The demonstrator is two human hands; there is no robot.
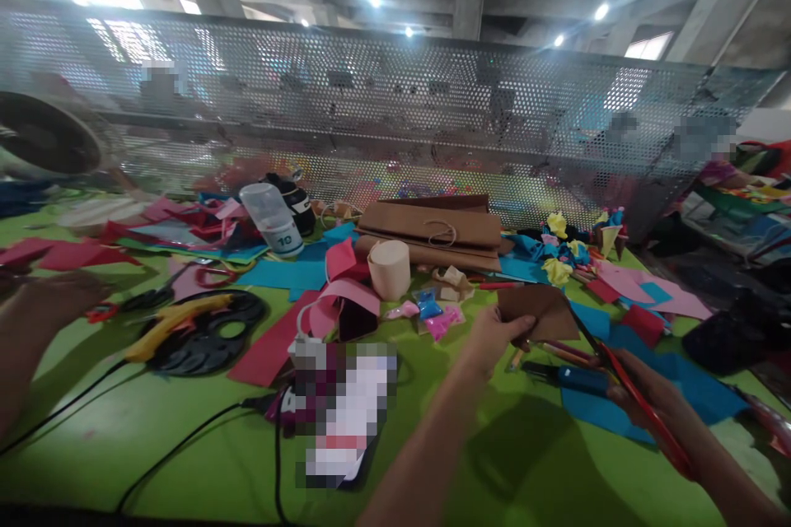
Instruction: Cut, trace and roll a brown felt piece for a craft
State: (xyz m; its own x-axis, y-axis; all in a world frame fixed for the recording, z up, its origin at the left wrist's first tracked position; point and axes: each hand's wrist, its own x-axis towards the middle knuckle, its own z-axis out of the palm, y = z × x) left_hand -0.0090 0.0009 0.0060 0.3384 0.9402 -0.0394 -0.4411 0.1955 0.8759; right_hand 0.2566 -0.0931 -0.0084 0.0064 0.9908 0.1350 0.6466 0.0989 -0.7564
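Note:
Between the thumb and fingers of my left hand (489, 342) is a folded or cut piece of brown paper (547, 311), raised a little above the green table. My right hand (652, 395) grips a pair of red-handled scissors (639, 408), whose dark blades point up and left at the paper's right edge. Whether the blades are around the paper or beside it I cannot tell. Beneath the paper and scissors lie a dark blue tool-like stick (581, 379), a few pencils and sheets of blue paper (673, 370).
Another person's hand (55, 300) is at the left, near a yellow glue gun (179, 325) on a black palette (247, 346). Cords cross the front. A phone (352, 420), cream roll (390, 272), brown paper stack (426, 230) and plastic bottle (270, 218) stand or lie mid-table. Mesh panel (395, 115) behind.

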